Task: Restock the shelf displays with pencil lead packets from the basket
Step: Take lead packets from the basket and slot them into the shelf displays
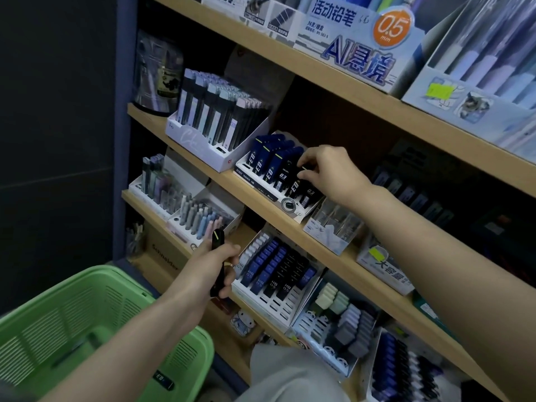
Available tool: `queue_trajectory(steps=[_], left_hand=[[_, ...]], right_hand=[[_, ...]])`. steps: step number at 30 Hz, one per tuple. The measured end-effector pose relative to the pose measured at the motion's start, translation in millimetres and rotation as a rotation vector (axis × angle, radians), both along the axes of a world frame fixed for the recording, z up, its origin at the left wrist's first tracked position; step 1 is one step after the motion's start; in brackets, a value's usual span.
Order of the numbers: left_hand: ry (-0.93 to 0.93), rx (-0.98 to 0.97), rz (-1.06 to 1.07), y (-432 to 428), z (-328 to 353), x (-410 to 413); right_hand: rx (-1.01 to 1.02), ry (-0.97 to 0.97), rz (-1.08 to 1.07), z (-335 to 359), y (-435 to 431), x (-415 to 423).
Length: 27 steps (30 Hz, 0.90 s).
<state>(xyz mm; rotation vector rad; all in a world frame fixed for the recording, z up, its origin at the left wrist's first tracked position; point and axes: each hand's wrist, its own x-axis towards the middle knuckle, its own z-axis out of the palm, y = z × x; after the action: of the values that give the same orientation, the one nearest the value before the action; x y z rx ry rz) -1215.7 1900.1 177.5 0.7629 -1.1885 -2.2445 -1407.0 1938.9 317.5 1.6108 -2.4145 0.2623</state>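
Hands at the display tray [262,190].
Right hand [329,169] pinching a black packet [295,184] at tray's right end; left hand [214,265] below tray, curled round second packet [218,242]; green basket [95,274] lower left of tray.

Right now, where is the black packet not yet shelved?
Head view, lower left of centre: the left hand grips the black packet, just in front of the pastel pen tray, left of the HB 0.5 lead display.
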Motion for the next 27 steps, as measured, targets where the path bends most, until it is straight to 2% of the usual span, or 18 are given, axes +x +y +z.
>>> queue_trajectory(steps=[16, 21, 24, 27], left_hand=[[-0.03, -0.002, -0.03, 2.0, 2.2, -3.7], [-0.025, -0.015, -0.044, 1.1, 10.1, 1.6], [-0.014, -0.04, -0.052, 0.4, 16.9, 4.1], [0.001, -0.107, -0.097, 1.4, 23.5, 1.6]], right_hand=[[0.008, 0.069, -0.014, -14.7, -0.6, 4.7], [-0.11, 0.147, -0.02, -14.2, 8.8, 19.2], [-0.161, 0.026, 0.056, -16.0, 18.7, 42.4], [-0.072, -0.184, 0.152, -26.5, 32.3, 69.7]])
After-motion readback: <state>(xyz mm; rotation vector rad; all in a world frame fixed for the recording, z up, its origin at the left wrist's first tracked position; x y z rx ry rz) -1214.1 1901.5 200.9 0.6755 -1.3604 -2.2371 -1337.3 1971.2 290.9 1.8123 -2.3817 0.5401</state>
